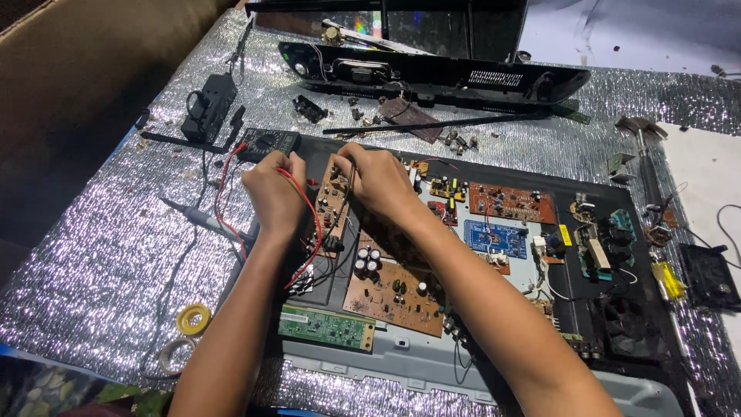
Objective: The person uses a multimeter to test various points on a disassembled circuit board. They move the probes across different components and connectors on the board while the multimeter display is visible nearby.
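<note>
Bench wrapped in crinkly silver foil [116, 232] | both hands, left hand [272, 194] and right hand [378, 181], pinching small brown circuit board [335, 202] | dim room, multimeter [266, 142] nearby

We see the surface [100, 247] covered in crinkled silver foil sheeting, shiny and rough with fine creases. Our left hand [272, 194] and right hand [380, 181] are bare skin, both touching a small brown circuit board [333, 202], matt laminate studded with tiny parts. The red wire [306, 224] has smooth, slightly glossy plastic insulation. The larger brown board [395, 297] looks dull and grainy, its capacitors [367, 264] capped in bright metal. The green board [324, 328] has a faint sheen. The black back panel [594, 309] is matt. The long black housing [463, 77] is glossy plastic. The yellow tape roll [193, 318] looks smooth.
</note>
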